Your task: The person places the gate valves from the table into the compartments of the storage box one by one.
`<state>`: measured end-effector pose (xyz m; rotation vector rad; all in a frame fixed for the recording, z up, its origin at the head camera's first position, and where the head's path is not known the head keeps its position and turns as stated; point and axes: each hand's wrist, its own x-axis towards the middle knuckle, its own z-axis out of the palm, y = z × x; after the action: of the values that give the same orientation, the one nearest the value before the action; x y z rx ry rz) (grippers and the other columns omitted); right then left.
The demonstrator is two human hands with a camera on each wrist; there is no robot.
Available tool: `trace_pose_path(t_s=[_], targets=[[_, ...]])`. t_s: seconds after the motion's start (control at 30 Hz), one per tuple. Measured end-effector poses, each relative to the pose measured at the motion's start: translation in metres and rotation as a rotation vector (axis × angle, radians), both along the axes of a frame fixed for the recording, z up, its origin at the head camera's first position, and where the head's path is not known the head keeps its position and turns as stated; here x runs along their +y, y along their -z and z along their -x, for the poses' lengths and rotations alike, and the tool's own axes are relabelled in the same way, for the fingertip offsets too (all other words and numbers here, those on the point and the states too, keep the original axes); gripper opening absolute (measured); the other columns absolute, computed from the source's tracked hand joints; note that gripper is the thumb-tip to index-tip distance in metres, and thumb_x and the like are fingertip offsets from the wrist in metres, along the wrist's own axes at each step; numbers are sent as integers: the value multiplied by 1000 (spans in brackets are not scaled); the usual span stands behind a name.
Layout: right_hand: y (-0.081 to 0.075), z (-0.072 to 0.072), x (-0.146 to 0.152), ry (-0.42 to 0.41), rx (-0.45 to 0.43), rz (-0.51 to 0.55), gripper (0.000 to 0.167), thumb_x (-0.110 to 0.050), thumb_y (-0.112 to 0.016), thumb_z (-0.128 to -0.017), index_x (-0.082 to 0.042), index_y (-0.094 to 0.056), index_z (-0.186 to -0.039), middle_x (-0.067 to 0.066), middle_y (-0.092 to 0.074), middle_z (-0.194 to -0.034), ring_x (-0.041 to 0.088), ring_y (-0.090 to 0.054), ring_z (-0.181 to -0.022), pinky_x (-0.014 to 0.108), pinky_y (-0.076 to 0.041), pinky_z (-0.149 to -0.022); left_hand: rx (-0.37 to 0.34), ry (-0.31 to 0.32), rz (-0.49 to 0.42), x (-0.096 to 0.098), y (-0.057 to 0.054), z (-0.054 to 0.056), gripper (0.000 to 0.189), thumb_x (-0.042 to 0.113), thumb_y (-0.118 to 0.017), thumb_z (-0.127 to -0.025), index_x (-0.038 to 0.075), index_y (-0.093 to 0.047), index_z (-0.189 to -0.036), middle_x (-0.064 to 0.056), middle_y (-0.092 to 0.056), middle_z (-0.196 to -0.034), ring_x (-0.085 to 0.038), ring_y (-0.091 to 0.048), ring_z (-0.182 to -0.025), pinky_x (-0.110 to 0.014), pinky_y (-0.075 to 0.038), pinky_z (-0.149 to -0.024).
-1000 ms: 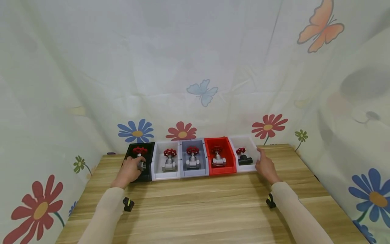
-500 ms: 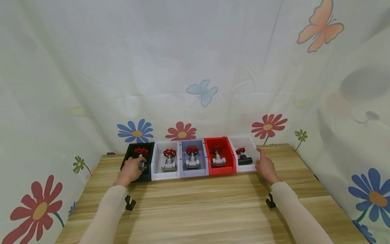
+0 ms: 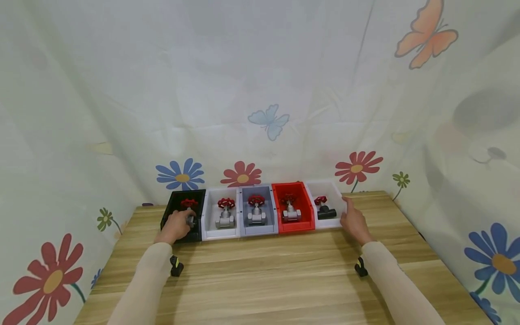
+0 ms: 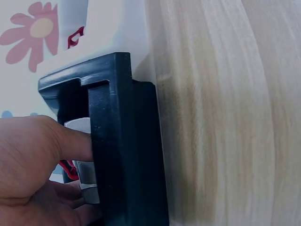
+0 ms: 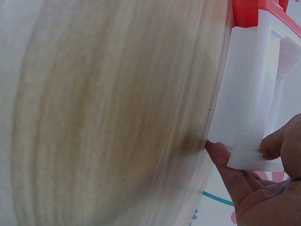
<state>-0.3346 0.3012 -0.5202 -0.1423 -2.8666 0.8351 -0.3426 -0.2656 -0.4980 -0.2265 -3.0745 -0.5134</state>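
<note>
In the head view my left hand (image 3: 176, 225) reaches into the black bin (image 3: 198, 234) at the left end of a row. It grips the silver body of a gate valve (image 3: 190, 220) with a red handwheel (image 3: 189, 203). The left wrist view has the thumb (image 4: 77, 145) and fingers on either side of the metal body (image 4: 86, 175), partly hidden behind the bin's front wall (image 4: 120, 150). At the row's other end, my right hand (image 3: 355, 221) holds the outer side of a white bin (image 3: 338, 198), thumb (image 5: 275, 143) over the rim and fingers outside.
Between these bins stand another white bin (image 3: 221, 234), a grey-blue bin (image 3: 260, 230) and a red bin (image 3: 296, 227), each with a silver valve. A black-bodied valve (image 3: 327, 213) lies in the right white bin. A patterned curtain (image 3: 268, 153) hangs behind the wooden table (image 3: 268, 275).
My left hand and forearm have shifted slightly right, and the gate valve in the black bin has moved a little with them. My right hand stays still on the white bin.
</note>
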Motion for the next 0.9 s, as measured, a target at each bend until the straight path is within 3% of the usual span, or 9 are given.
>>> trace_pose_path(t_s=[0.17, 0.43, 0.73, 0.9], targets=[[-1, -1, -1, -3, -2, 12, 56, -3, -46, -97, -3, -26, -149, 35, -62, -112, 32, -56, -79, 47, -49, -77, -13, -3, 6, 1, 2, -1, 42, -5, -58, -80, 4, -64, -120, -26, -64, -119, -47, -53, -109, -62, -42, -95], [0, 0, 0, -1, 19, 1, 56, -3, -47, -96, -4, -28, -149, 31, -64, -100, 29, -53, -71, 40, -45, -68, -21, -6, -1, 2, 3, 1, 40, -6, -58, -80, 4, -65, -118, -26, -64, -120, -47, -53, -110, -63, -42, -98], [2, 1, 3, -11, 40, -21, 57, -3, -47, -95, -3, -28, -148, 31, -64, -90, 30, -53, -68, 45, -46, -66, 3, 1, -17, -1, 10, 7, 41, -7, -59, -78, 5, -66, -117, -24, -65, -117, -45, -54, -107, -60, -44, -95], [1, 0, 2, -6, 35, -22, 57, -3, -47, -94, -3, -29, -148, 29, -64, -88, 30, -52, -67, 44, -45, -65, -21, -12, -18, 0, 10, 7, 43, -7, -58, -78, 4, -66, -118, -25, -63, -120, -44, -53, -108, -60, -43, -97]])
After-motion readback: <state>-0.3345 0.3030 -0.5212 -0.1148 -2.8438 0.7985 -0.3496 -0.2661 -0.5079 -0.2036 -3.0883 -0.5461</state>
